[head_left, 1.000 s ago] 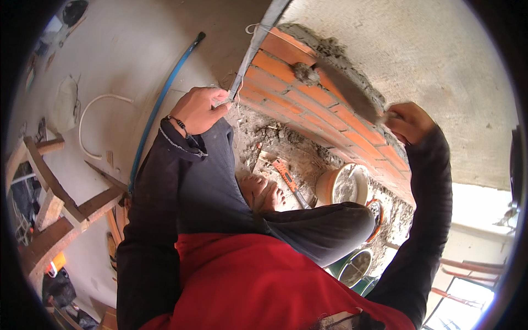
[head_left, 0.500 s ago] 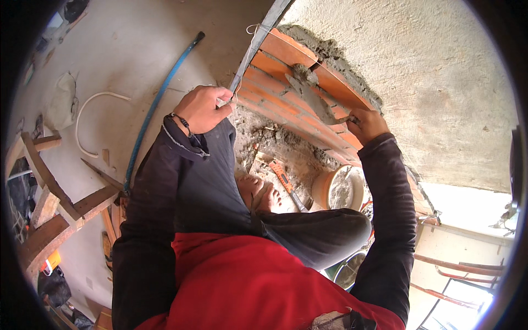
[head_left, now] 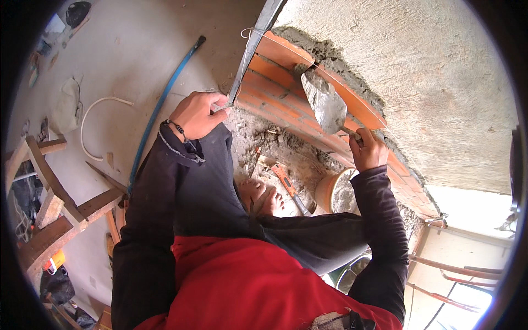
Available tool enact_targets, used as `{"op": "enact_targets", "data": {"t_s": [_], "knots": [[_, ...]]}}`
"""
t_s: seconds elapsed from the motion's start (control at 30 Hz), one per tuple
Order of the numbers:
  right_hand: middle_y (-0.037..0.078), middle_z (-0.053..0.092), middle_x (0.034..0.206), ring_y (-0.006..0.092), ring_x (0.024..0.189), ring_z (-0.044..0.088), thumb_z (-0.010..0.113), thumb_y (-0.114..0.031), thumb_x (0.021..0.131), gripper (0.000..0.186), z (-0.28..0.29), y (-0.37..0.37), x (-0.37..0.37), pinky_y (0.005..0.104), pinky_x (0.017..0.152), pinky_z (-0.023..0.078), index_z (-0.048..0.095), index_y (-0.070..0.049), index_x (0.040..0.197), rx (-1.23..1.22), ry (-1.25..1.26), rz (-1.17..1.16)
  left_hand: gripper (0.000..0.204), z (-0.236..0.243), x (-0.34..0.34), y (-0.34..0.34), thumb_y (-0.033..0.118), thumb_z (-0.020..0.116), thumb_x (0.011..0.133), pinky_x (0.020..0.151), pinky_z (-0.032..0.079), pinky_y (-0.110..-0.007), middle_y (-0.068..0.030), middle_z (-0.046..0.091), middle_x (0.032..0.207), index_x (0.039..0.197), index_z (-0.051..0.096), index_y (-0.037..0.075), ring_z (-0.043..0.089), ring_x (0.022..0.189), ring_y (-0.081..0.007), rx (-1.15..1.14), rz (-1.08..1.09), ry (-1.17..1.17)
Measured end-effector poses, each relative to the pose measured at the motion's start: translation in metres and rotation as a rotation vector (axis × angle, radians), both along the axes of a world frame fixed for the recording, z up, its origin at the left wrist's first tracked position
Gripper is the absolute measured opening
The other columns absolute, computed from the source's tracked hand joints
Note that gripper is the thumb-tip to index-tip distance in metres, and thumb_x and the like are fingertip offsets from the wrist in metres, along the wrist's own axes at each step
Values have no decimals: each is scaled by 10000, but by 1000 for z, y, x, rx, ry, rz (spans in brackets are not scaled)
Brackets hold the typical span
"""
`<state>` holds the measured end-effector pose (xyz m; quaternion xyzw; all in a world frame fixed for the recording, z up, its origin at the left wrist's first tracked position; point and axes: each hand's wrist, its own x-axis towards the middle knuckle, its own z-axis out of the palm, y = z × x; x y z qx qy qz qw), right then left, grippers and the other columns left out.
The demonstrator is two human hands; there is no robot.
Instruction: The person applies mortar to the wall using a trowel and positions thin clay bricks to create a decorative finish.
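Note:
My right hand (head_left: 367,149) is closed round the handle of a pointed trowel (head_left: 325,104). Its grey, mortar-smeared blade lies over the orange brick wall (head_left: 275,82), with the tip at a gap between two top bricks. Wet mortar (head_left: 324,54) runs along the back of that course. A thin string (head_left: 291,47) stretches along the top bricks from a tall grey bar (head_left: 254,47) at the wall's left end. My left hand (head_left: 199,114) has thumb and fingers drawn together at the bar's lower visible part; the exact contact is partly hidden.
Below the wall stand a mortar bucket (head_left: 325,192) and an orange-handled hammer-like tool (head_left: 290,187), near my bare feet (head_left: 263,198). A blue hose (head_left: 165,99) and white tube (head_left: 91,118) lie on the floor. Wooden framing (head_left: 71,212) is at left; a rough plastered wall (head_left: 423,93) rises behind.
The trowel has turned over, so its broad blade face now shows, and the mortar lump has gone from it. My right hand has moved slightly lower; my left hand stays by the bar.

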<state>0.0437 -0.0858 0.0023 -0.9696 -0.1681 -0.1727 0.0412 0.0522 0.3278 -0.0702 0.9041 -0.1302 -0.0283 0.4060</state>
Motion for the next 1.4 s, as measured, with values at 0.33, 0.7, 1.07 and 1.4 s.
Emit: {"op": "enact_targets", "data": {"t_s": [0.33, 0.7, 1.07, 1.4], "knots": [[99, 580, 681, 253, 575, 570, 751, -292, 836, 312, 13, -5, -10, 330, 541, 434, 646, 2, 852, 706, 731, 591, 361, 4, -4, 10, 202, 671, 861, 786, 518, -343, -183, 705, 1013, 1109, 648, -60, 685, 867, -241, 39, 55, 96], [14, 577, 662, 87, 566, 491, 679, -215, 883, 253, -129, -10, 45, 267, 518, 392, 625, 21, 812, 1160, 718, 616, 303, 14, -4, 10, 175, 693, 844, 805, 510, -329, -154, 708, 930, 1049, 661, -46, 675, 863, -217, 124, 71, 137], [181, 635, 727, 366, 682, 637, 692, -66, 717, 147, -56, -18, 44, 416, 623, 505, 642, -2, 840, 407, 448, 210, 332, 7, 2, 5, 190, 686, 845, 805, 513, -334, -153, 709, 973, 1081, 657, -42, 676, 873, -220, 90, 50, 190], [158, 638, 739, 367, 660, 629, 701, -98, 759, 153, 19, 10, 13, 430, 594, 489, 601, -29, 852, 191, 249, 21, 352, 6, 3, 5, 199, 691, 847, 793, 516, -333, -161, 704, 996, 1101, 650, -41, 680, 877, -225, 52, -5, 167]]}}
